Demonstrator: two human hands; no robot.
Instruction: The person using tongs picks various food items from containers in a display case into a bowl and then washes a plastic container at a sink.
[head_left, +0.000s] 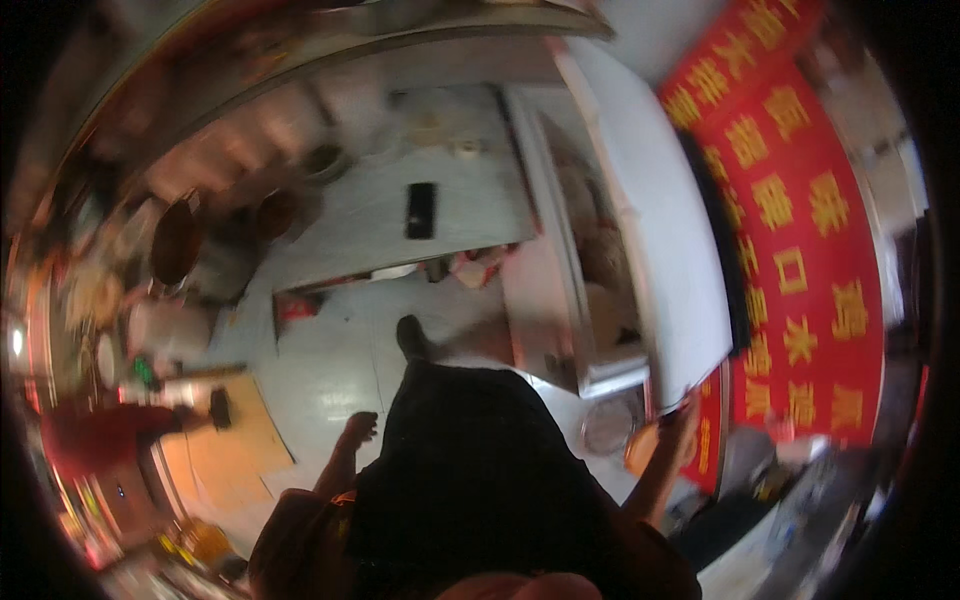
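My left hand (361, 427) hangs over the tiled floor (334, 397) at my side, holding nothing, its fingers loosely bent. My right hand (679, 412) is at the lower corner of a long white panel (660, 210), beside an open-topped case (600, 247) with blurred contents; whether the fingers grip the panel cannot be told. A black phone-like object (421, 211) lies on the metal-looking table (352, 217) before me, with small round items behind it.
Red banners (810, 262) with yellow writing hang at the right. Bowls (176, 240) and containers stand at the left. A person in red (97, 439) is at the lower left, beside tan sheets (217, 442) on the floor. A round basin (609, 426) is near my right arm.
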